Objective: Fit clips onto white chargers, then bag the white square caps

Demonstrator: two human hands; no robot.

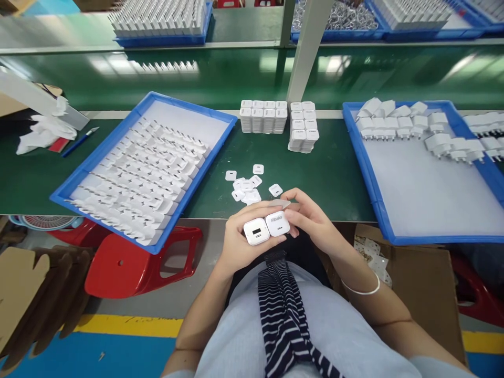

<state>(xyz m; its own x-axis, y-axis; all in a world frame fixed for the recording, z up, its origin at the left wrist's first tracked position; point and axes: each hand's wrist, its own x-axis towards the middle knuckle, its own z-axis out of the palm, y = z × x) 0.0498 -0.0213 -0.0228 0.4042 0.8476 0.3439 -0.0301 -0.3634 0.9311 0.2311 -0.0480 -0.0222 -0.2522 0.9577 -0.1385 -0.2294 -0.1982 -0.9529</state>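
At the green bench [326, 184], left hand [236, 242] grips two white blocks [277, 222] while half-curled right hand [312, 216] touches one.

We've got a green tabletop [331, 184] carrying a left blue tray [197, 126], set at a slant with its near corner past the front edge, a right blue tray [425, 199], stacked white plates [263, 122] at the back between them, loose white plates [247, 185] further forward. We also tag a blue pen [81, 142], far left. Shelf [248, 26] behind: more trays [169, 40].
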